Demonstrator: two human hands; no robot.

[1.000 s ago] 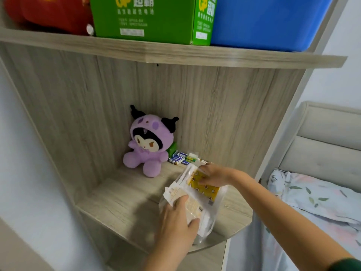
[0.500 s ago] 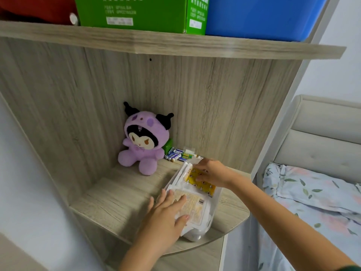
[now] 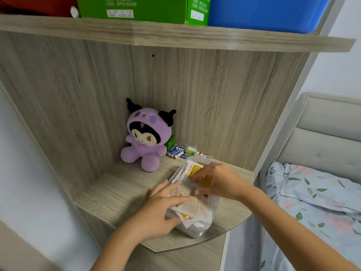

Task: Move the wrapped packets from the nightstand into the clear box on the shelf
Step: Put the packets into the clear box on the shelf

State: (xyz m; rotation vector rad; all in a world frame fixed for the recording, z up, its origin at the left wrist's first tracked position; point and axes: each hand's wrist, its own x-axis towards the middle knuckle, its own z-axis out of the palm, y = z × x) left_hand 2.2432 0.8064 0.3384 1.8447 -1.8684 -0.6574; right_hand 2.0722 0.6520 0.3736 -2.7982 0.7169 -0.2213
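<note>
Judging by the full clear box (image 3: pixel 195 227) on the shelf (image 3: pixel 121 194), most wrapped packets (image 3: pixel 192 202) seem delivered. They are pressed flat by the spread left hand (image 3: pixel 156 216) and right hand (image 3: pixel 218 182); the nightstand is unseen.

hands (image 3: pixel 156 212): 2 | clear box (image 3: pixel 197 229): 1 | plush toy (image 3: pixel 145 137): 1 | green carton (image 3: pixel 140 8): 1 | blue bin (image 3: pixel 261 12): 1
</note>
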